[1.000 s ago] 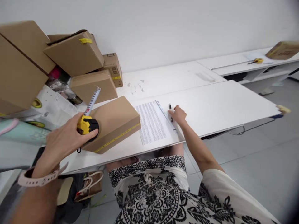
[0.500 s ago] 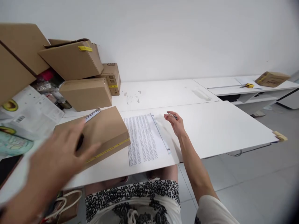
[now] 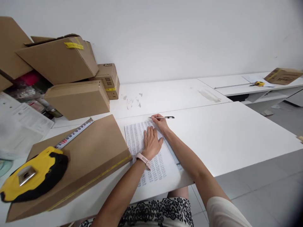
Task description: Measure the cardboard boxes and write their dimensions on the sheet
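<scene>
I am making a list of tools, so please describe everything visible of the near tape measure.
The tape measure has a yellow case with black, rubber-like edging and a shiny, metal-looking clip facing up. It lies on the cardboard box. Its numbered blade, pale with some red marking, is partly out, its tip at the box's far edge. Nothing else visibly touches it.

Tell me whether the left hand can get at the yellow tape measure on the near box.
Probably yes: the left hand rests spread on the printed sheet, apparently holding nothing, and the yellow tape measure lies uncovered atop the near box.
</scene>
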A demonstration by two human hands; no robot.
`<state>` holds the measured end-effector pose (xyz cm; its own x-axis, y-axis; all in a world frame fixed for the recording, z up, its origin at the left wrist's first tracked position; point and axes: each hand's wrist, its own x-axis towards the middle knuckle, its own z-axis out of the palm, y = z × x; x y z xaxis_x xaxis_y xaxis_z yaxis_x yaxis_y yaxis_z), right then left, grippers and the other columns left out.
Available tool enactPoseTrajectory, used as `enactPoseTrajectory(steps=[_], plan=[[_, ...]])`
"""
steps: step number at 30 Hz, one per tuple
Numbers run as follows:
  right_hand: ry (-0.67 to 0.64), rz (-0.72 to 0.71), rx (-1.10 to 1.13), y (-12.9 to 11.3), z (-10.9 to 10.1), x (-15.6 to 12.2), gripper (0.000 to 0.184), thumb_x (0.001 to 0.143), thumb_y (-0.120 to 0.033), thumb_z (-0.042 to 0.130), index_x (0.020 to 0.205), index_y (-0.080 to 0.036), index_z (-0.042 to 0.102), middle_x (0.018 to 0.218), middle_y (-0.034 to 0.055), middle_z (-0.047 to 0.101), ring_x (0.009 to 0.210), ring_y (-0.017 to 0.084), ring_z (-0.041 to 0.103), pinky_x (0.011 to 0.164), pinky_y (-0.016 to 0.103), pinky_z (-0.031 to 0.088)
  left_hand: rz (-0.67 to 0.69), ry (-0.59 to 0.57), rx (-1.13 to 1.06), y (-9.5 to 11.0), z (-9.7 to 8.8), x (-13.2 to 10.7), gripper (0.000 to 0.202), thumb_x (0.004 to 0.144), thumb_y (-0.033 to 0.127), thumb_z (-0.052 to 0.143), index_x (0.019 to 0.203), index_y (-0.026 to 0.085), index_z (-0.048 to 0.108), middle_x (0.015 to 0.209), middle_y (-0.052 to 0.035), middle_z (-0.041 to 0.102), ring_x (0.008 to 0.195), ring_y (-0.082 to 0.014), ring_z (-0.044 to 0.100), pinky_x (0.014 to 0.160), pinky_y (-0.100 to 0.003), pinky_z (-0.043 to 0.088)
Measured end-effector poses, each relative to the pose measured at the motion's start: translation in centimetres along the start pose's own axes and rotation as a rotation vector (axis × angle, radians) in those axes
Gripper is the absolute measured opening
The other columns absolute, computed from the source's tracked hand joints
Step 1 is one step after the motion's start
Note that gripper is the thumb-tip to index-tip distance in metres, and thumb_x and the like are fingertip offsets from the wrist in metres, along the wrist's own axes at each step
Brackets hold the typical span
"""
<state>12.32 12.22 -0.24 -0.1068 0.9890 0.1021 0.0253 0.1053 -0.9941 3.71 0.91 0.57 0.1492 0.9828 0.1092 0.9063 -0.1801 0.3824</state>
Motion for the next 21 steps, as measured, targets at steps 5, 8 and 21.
enactPoseTrajectory(steps=[5, 8, 21], plan=[[0.036, -0.068, -0.174, 0.7, -0.1, 0.1, 0.028, 0.088, -0.050, 0.051, 0.081, -0.023, 0.052, 0.071, -0.0037, 0.053, 0.067, 0.014, 0.051, 0.069, 0.029, 0.046, 0.005, 0.014, 0.037, -0.5, 0.8, 0.0, 0.067, 0.096, 0.043, 0.042, 0.146, -0.002, 0.039, 0.158, -0.0272, 0.031, 0.150, -0.0380, 0.020, 0.122, -0.058, 0.010], [-0.021, -0.065, -0.098, 0.9, -0.2, 0.1, 0.028, 0.086, -0.050, 0.056, 0.089, -0.023, 0.053, 0.083, -0.0015, 0.059, 0.075, 0.014, 0.059, 0.076, 0.030, 0.050, 0.002, 0.012, 0.032, -0.3, 0.7, 0.1, 0.068, 0.096, 0.043, 0.042, 0.146, -0.003, 0.039, 0.158, -0.0275, 0.030, 0.150, -0.0382, 0.019, 0.122, -0.058, 0.010], [0.086, -0.094, -0.454, 0.1, -0.3, 0.5, 0.017, 0.084, -0.027, 0.049, 0.071, -0.024, 0.039, 0.050, -0.0076, 0.039, 0.048, 0.013, 0.044, 0.051, 0.027, 0.031, -0.004, 0.022, 0.086, -0.4, 0.5, 0.2, 0.065, 0.098, 0.044, 0.038, 0.146, 0.000, 0.042, 0.159, -0.0226, 0.033, 0.151, -0.0343, 0.021, 0.123, -0.054, 0.015]])
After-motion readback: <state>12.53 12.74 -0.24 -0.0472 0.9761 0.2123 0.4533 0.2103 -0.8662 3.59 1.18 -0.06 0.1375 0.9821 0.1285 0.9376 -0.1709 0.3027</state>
